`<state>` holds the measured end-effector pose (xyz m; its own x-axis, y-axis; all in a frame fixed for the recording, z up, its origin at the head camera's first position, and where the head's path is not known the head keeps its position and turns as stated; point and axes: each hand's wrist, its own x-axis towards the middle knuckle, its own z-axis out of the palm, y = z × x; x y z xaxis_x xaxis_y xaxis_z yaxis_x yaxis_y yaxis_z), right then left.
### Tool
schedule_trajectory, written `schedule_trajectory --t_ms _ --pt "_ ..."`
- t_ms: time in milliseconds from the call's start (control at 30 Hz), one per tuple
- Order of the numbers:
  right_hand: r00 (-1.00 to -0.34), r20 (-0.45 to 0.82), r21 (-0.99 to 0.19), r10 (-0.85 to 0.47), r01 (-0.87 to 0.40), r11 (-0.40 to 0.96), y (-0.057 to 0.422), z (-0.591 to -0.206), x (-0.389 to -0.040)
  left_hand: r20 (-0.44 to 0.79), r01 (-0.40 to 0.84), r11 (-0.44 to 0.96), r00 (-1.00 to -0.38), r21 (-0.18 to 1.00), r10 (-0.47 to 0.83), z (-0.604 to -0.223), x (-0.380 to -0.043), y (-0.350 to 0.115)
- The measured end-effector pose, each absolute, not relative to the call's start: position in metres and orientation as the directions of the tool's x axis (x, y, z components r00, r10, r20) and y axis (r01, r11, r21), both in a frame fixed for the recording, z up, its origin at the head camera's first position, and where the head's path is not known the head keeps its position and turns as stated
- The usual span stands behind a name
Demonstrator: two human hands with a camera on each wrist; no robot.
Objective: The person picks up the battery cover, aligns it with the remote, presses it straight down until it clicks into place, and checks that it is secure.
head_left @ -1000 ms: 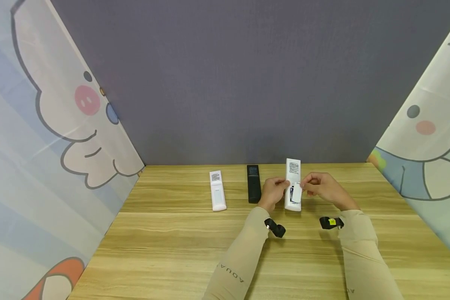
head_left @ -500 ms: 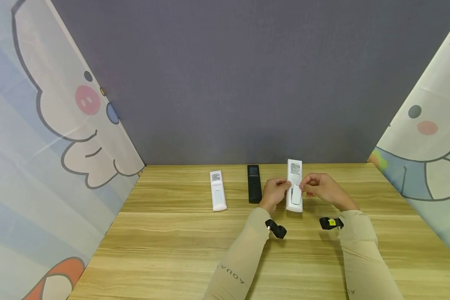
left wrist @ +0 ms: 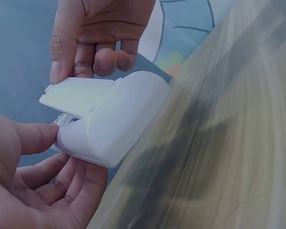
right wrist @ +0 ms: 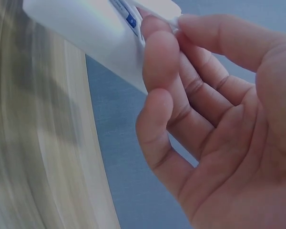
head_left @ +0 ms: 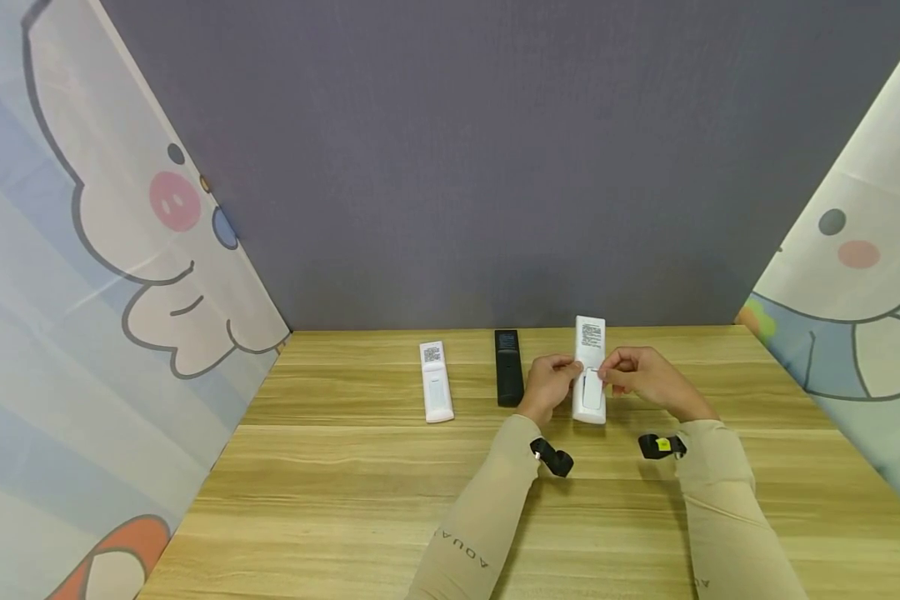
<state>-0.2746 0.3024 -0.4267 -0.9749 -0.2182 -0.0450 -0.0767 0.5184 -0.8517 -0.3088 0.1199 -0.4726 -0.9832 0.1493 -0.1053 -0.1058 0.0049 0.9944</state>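
Observation:
A white remote control (head_left: 589, 358) is held back side up above the table, its printed label at the far end. My left hand (head_left: 547, 386) grips its left side, thumb on top and fingers beneath, as the left wrist view shows. Between thumb and fingertips my right hand (head_left: 648, 379) pinches the upper end of the white battery cover (left wrist: 78, 95). The cover's lower end meets the remote near its bottom, while its pinched end stands tilted up from the compartment. Under it a blue battery (right wrist: 131, 20) shows in the right wrist view.
Left of the hands, a black remote (head_left: 508, 371) lies on the wooden table (head_left: 330, 475), close to my left hand. Farther left lies another white remote (head_left: 437, 383), back side up. A dark grey panel (head_left: 450, 167) rises behind the table, with printed curtains at both sides.
The battery cover has come down over the compartment, which showed dark and uncovered a second ago. The remote has shifted very slightly right. Both hands keep their holds.

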Motion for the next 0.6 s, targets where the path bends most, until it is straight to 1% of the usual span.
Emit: schedule_trajectory --t_ms 600 --pt "-0.975 -0.042 -0.846 -0.22 -0.082 0.526 0.3 -0.4274 -0.2745 -0.103 -0.106 -0.007 -0.98 0.994 0.17 -0.4669 -0.3053 0.118"
